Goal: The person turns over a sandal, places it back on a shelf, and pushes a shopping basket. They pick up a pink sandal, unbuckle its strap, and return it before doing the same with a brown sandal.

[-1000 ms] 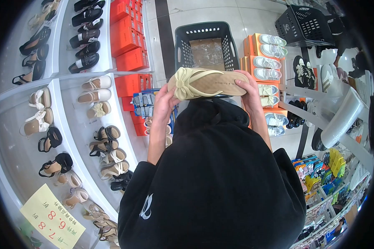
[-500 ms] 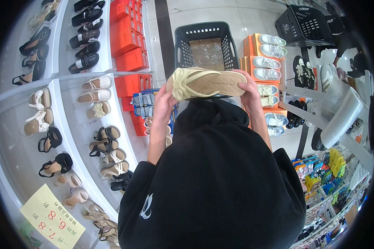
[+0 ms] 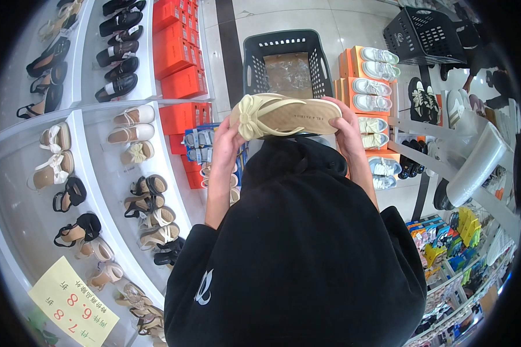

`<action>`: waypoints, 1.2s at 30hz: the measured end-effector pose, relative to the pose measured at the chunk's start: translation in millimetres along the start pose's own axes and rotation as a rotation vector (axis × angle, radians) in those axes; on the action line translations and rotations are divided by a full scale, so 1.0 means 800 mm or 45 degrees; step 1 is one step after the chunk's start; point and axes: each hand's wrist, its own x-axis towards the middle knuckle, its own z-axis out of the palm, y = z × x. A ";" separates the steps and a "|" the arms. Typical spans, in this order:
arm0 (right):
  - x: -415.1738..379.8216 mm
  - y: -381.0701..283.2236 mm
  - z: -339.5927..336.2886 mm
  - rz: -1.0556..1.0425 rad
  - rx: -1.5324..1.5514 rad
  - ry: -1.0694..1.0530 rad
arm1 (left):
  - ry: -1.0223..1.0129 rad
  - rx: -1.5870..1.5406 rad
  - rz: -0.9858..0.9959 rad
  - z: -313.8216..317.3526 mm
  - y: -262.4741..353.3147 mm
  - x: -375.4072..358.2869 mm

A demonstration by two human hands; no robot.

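A cream flip-flop [image 3: 289, 117] with a bow on its strap is held level between both hands, its tan footbed facing up. My left hand [image 3: 227, 141] grips the toe end beside the bow. At the heel end, my right hand [image 3: 348, 128] has its thumb on the footbed near the printed lettering and its fingers behind or underneath. Beyond the flip-flop stands a black shopping basket [image 3: 286, 63] with a brown, shiny sheet at its bottom. The undersole is hidden.
White shelves [image 3: 87, 173] with sandals and black shoes run along the left, with a yellow price sign [image 3: 72, 303]. Orange shoe boxes [image 3: 182, 52] are stacked near them. White sneakers [image 3: 371, 95] sit on boxes to the right. Another basket [image 3: 422, 36] and a plastic-film roll [image 3: 476, 165] lie farther right.
The flip-flop has tilted slightly, and its heel lettering now shows more plainly. Both hands keep hold with only a small shift.
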 end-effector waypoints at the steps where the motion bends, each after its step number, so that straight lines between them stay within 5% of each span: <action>1: 0.001 0.002 -0.001 -0.013 -0.005 0.006 | -0.005 0.003 0.009 0.004 0.003 -0.002; 14: 0.024 -0.006 0.018 0.079 -0.002 -0.186 | 0.031 0.217 -0.013 -0.044 0.002 -0.035; 19: 0.048 -0.001 0.071 0.146 0.028 -0.257 | -0.247 0.519 -0.140 -0.088 -0.001 -0.069; 22: 0.067 0.012 0.131 0.111 0.017 -0.469 | -0.179 0.656 0.162 -0.087 -0.004 -0.085; 28: 0.072 0.014 0.258 0.216 0.012 -0.876 | 0.177 -0.197 0.281 -0.161 -0.091 -0.101; 30: 0.076 0.027 0.250 0.124 -0.295 -0.837 | 0.328 -0.877 0.182 -0.187 -0.106 -0.116; 31: 0.078 0.038 0.240 0.079 -0.445 -0.808 | 0.478 -0.941 0.346 -0.188 -0.095 -0.126; 33: 0.081 0.067 0.194 0.025 -0.859 -0.684 | 0.298 -1.084 0.487 -0.278 -0.134 -0.122; 35: 0.076 0.081 0.153 -0.060 -1.290 -0.565 | 0.810 -1.224 0.454 -0.322 -0.116 -0.126; 36: 0.069 0.084 0.137 -0.117 -1.515 -0.512 | 0.852 -1.193 0.521 -0.337 -0.096 -0.128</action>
